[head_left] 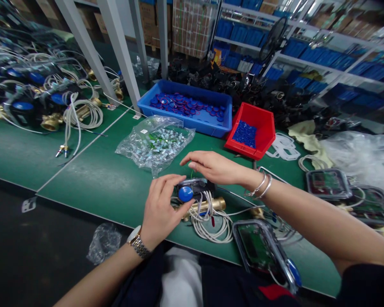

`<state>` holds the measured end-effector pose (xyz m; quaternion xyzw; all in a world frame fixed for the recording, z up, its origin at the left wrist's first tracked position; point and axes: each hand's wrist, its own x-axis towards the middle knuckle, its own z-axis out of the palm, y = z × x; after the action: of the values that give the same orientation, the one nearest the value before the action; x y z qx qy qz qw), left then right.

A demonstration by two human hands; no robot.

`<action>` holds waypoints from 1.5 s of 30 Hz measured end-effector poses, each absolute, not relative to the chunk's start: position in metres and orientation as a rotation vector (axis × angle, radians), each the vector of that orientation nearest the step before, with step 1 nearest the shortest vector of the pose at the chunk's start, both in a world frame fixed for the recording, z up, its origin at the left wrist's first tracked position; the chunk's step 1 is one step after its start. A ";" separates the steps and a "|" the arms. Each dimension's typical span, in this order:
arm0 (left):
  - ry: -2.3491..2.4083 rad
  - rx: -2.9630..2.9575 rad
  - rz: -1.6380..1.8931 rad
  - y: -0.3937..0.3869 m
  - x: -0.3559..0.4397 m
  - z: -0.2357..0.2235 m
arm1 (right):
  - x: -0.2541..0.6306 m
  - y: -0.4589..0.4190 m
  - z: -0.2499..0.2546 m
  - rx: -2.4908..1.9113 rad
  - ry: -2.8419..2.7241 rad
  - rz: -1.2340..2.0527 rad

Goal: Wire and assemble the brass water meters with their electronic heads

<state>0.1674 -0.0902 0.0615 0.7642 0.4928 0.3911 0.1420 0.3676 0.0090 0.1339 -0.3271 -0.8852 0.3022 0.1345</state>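
Note:
A brass water meter [202, 197] with a black housing, a blue cap and a coiled white cable [211, 224] lies on the green bench near the front edge. My left hand [161, 209], with a watch on its wrist, is curled around the meter's left end, thumb and fingers beside the blue cap. My right hand [213, 167], with bracelets on its wrist, hovers just above the meter's top, fingers stretched out and pointing left, nothing visibly held.
A clear bag of small metal parts [155, 143] lies behind the meter. A blue bin of rings [187, 108] and a red bin [251, 130] stand farther back. Finished meters with cables [45, 102] pile at left. Open circuit-board housings [262, 249] lie at right.

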 end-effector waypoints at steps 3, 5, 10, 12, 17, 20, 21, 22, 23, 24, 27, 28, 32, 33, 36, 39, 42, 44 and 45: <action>1.408 2.208 1.157 -0.089 0.173 0.063 | 0.361 0.006 0.132 -1.033 -2.510 0.853; 1.416 2.203 1.175 -0.089 0.176 0.065 | 0.357 0.003 0.132 -1.013 -2.527 0.889; 1.448 2.192 1.197 -0.091 0.184 0.071 | 0.358 -0.002 0.137 -0.945 -2.516 1.010; 1.449 2.200 1.212 -0.090 0.185 0.073 | 0.361 -0.002 0.139 -0.978 -2.502 1.005; 1.403 2.184 1.255 -0.085 0.179 0.082 | 0.380 -0.002 0.148 -1.056 -2.496 0.906; 1.360 2.190 1.224 -0.083 0.171 0.086 | 0.389 -0.002 0.149 -1.142 -2.455 0.873; 1.360 2.192 1.217 -0.084 0.169 0.087 | 0.390 -0.002 0.149 -1.161 -2.443 0.871; 1.362 2.196 1.208 -0.085 0.167 0.086 | 0.390 -0.003 0.148 -1.166 -2.448 0.864; 1.363 2.206 1.190 -0.087 0.166 0.085 | 0.389 -0.003 0.146 -1.160 -2.469 0.850; 1.363 2.224 1.160 -0.090 0.165 0.084 | 0.387 -0.003 0.144 -1.144 -2.496 0.831; 1.373 2.301 1.061 -0.098 0.166 0.078 | 0.378 -0.004 0.140 -1.081 -2.562 0.778; 1.384 2.321 1.059 -0.100 0.167 0.076 | 0.375 -0.004 0.139 -1.067 -2.574 0.768; 1.450 2.379 1.134 -0.100 0.176 0.073 | 0.370 -0.005 0.139 -1.025 -2.612 0.741; 1.457 2.390 1.138 -0.099 0.178 0.073 | 0.369 -0.005 0.139 -1.021 -2.616 0.734; 1.483 2.361 1.186 -0.095 0.183 0.074 | 0.370 -0.006 0.140 -1.018 -2.616 0.728; 1.540 2.301 1.271 -0.091 0.185 0.074 | 0.373 -0.007 0.139 -1.009 -2.601 0.762; 1.544 2.267 1.310 -0.089 0.182 0.075 | 0.380 -0.007 0.138 -1.004 -2.569 0.824; 1.495 2.252 1.305 -0.088 0.179 0.078 | 0.388 -0.007 0.137 -1.047 -2.532 0.860; 1.454 2.243 1.293 -0.088 0.177 0.079 | 0.393 -0.007 0.137 -1.085 -2.495 0.876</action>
<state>0.1772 -0.0878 0.0793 0.7526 0.4879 0.4337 0.0858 0.3927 -0.0067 0.1374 -0.3759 -0.8642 0.3034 0.1411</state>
